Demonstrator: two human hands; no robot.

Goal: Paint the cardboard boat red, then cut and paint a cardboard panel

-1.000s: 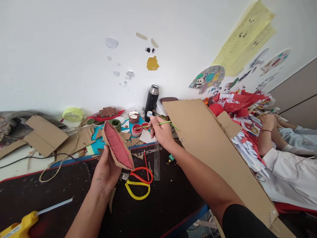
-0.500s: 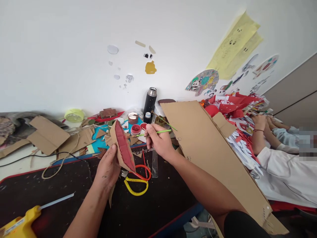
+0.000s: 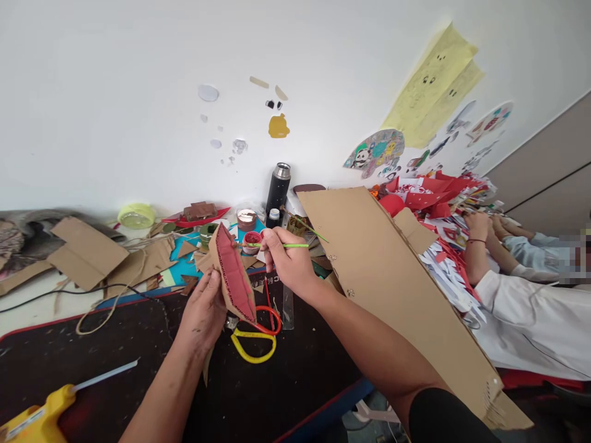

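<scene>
My left hand (image 3: 203, 307) is closed on a small cardboard boat shape (image 3: 235, 274), held tilted with its red-painted inside facing right. In my right hand (image 3: 289, 261) is a thin green-handled paintbrush (image 3: 290, 245), pinched near its front. The brush's tip lies close to the upper right edge of the boat shape; whether it touches I cannot tell. Behind the brush stands a small pot of red paint (image 3: 252, 240). Scissors (image 3: 255, 346) with red and yellow handles lie on the black mat (image 3: 314, 375) below the boat shape, their blades mostly hidden.
A yellow glue gun (image 3: 41, 412) lies at the lower left. A large cardboard sheet (image 3: 392, 277) leans across the right side. Behind the hands stand a black flask (image 3: 277, 191) and cardboard scraps (image 3: 87, 252). Another person's arm (image 3: 478, 246) is at the right.
My right hand has moved left with the paintbrush, bringing its tip nearer the boat shape. The boat shape has turned so more of its red inside shows.
</scene>
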